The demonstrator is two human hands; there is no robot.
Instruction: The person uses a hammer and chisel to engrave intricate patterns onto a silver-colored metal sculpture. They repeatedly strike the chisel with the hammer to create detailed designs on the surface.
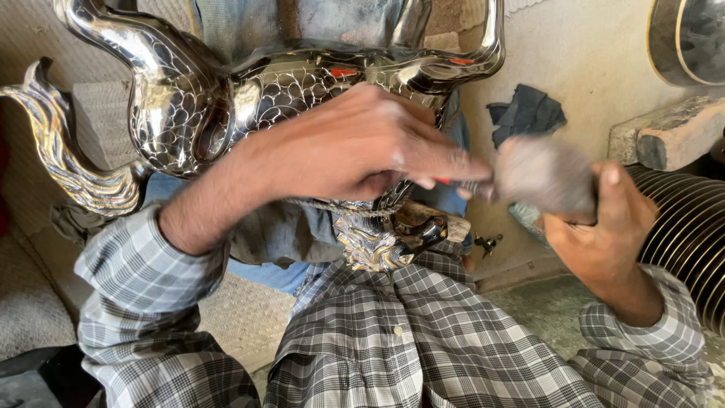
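Checked shirt cloth (pixel 423 340) fills the bottom of your view, both your sleeves in the same grey plaid. Your left hand (pixel 362 143) lies across the middle of the frame, fingers closed together around a thin tool with a red handle (pixel 444 181); only a short bit of it shows past your fingertips. Your right hand (pixel 604 227) is clamped around a blurred grey block (pixel 540 174), thumb up over its end; its exact kind you cannot tell. Tool tip and block meet just right of centre.

Behind your left hand stands the ornate metal piece (pixel 196 106), polished silver, engraved with scales, curled fins spreading to the left and a cast ornament (pixel 374 242) at its lower end resting over your lap. Small red marks show along its upper edge.

Room: pale plaster wall (pixel 589 53) behind, a dark rag (pixel 525 113) lying against it, a rough stone block (pixel 672 132) at right, a ribbed dark metal vessel (pixel 687 234) beside your right wrist. Woven matting (pixel 242 317) covers the floor at left.
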